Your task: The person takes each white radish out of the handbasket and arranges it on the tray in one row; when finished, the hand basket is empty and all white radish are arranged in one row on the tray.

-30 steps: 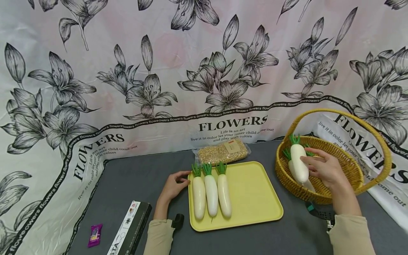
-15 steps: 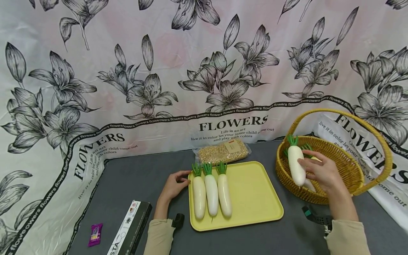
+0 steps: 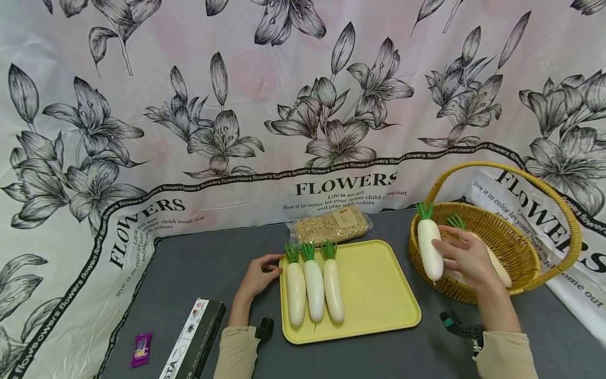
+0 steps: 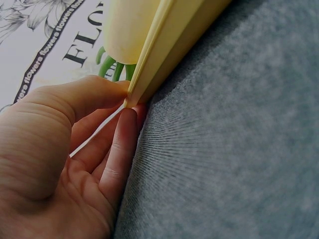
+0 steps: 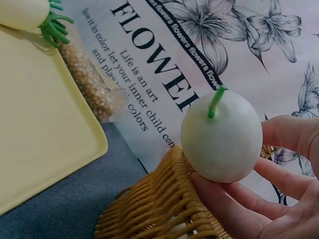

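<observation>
My right hand [image 3: 466, 258] grips a white radish [image 3: 430, 247] with a green leafy top, raised over the left rim of the wicker basket [image 3: 516, 239]. In the right wrist view the radish [image 5: 222, 137] is seen end-on, between thumb and fingers. More white radish [image 3: 497, 263] lies in the basket, partly hidden by the hand. My left hand [image 3: 258, 275] pinches the yellow tray [image 3: 374, 284] at its upper left edge; the left wrist view has the thumb and fingertips at the rim [image 4: 144, 64]. Three white radishes [image 3: 314, 289] lie side by side on the tray's left half, leaves pointing away.
Behind the tray lies a clear bag of yellow grains [image 3: 326, 226], against the floral cloth [image 3: 236, 195]. A long black-and-white box [image 3: 194, 337] and a small purple packet [image 3: 141, 349] sit at the left. The basket's tall handle [image 3: 502, 166] arches over it.
My right hand has moved left with the radish, from inside the basket to its left rim, uncovering another radish behind it. The left hand and tray have stayed still.
</observation>
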Available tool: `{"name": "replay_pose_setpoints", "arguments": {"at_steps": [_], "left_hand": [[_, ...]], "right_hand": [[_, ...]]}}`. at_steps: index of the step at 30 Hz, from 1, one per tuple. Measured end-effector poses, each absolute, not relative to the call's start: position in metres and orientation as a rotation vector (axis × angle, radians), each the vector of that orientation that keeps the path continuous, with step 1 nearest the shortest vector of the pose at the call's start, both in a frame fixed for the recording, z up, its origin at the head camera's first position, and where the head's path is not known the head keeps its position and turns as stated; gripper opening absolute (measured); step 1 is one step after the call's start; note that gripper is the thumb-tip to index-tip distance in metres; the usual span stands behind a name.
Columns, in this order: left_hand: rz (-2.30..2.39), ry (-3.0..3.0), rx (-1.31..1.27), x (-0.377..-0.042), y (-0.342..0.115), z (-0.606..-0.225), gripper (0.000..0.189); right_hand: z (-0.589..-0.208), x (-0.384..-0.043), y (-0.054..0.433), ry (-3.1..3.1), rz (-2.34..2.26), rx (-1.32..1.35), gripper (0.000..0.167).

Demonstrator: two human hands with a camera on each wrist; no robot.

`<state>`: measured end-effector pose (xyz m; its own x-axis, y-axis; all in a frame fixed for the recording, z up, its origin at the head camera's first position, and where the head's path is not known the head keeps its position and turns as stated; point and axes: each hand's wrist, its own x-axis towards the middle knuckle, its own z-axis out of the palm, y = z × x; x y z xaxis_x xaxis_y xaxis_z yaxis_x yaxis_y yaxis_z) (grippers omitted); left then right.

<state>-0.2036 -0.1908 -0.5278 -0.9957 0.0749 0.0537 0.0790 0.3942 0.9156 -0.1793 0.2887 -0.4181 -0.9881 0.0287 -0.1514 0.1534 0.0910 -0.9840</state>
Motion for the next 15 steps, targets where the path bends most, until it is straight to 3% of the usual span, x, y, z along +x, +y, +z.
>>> {"name": "replay_pose_setpoints", "arguments": {"at_steps": [15], "left_hand": [[-1.724,-2.624,-0.146,-0.204,-0.191,-0.527,0.033]], "right_hand": [[-0.415,-0.184,0.270,2.301,-2.026,0.140,0.059]]}}
